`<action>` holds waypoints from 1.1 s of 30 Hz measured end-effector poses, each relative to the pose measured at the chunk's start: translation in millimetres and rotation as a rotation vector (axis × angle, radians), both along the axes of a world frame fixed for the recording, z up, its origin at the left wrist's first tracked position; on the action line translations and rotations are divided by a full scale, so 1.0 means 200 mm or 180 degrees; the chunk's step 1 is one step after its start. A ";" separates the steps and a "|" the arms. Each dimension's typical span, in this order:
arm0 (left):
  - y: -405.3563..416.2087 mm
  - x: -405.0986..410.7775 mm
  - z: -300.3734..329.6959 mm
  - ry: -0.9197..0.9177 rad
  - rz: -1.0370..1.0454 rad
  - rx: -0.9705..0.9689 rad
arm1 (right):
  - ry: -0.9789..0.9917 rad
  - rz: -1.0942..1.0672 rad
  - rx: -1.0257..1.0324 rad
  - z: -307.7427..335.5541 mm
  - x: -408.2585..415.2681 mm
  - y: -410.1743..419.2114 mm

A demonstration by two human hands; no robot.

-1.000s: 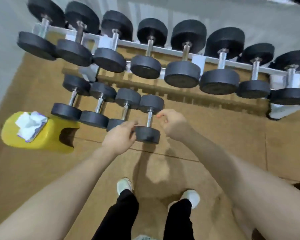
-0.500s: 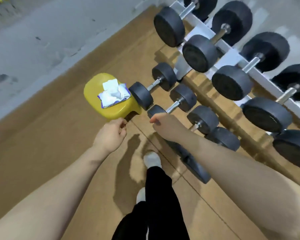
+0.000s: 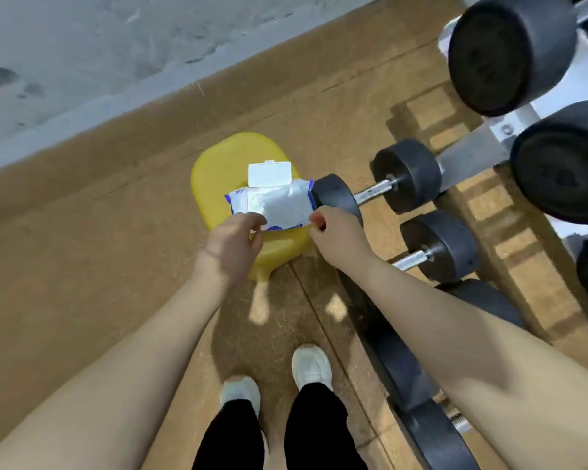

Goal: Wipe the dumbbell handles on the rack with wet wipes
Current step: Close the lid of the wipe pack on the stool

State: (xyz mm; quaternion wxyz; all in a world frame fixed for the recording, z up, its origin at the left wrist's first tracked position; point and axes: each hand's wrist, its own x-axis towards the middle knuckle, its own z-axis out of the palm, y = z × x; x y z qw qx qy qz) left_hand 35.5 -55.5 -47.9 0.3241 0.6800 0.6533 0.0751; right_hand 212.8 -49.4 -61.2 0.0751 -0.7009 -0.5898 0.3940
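Wet wipes pack point(image 3: 272, 203) lies on the yellow stool point(image 3: 218, 164), lid flipped up — the left hand point(image 3: 233, 247) pinches its near left edge, the right hand point(image 3: 336, 237) its near right corner. Its long axis runs left-right between both hands; dumbbell handles point(image 3: 374, 191) lie just right.

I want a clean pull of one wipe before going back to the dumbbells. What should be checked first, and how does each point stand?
1. Wipes pack lid flipped open: ok.
2. Pack resting on the yellow stool: ok.
3. Left hand at the pack's near edge to steady it: ok.
4. Right hand pinching a wipe: cannot tell.
5. Only one wipe coming out: cannot tell.
6. Nearest dumbbell handle unobstructed: ok.
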 end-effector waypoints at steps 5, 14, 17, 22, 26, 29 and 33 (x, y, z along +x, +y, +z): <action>0.16 -0.04 -0.33 -0.0133 0.0112 0.0130 | 0.0107 0.0175 0.0145 -0.27 -0.10 0.17; 0.34 -0.01 -0.65 -0.0751 -0.0200 0.0954 | -0.0654 0.0559 0.1479 -0.59 -0.20 0.32; 0.41 -0.05 -0.70 -0.0608 -0.0508 0.1027 | -0.0520 0.0068 0.1944 -0.65 -0.21 0.34; 0.44 -0.09 -0.74 -0.0266 -0.0677 0.1450 | 0.0182 0.0090 0.0123 -0.59 -0.11 0.52; 0.43 -0.08 -0.76 -0.0189 -0.0189 0.1375 | 0.1817 -0.0771 -0.0390 -0.59 -0.06 0.59; 0.43 -0.07 -0.75 -0.0111 0.0067 0.1136 | 0.2148 -0.1121 -0.0246 -0.59 -0.09 0.58; 0.42 -0.05 -0.71 -0.0220 0.0781 0.0904 | 0.2497 -0.0942 0.0435 -0.55 -0.10 0.56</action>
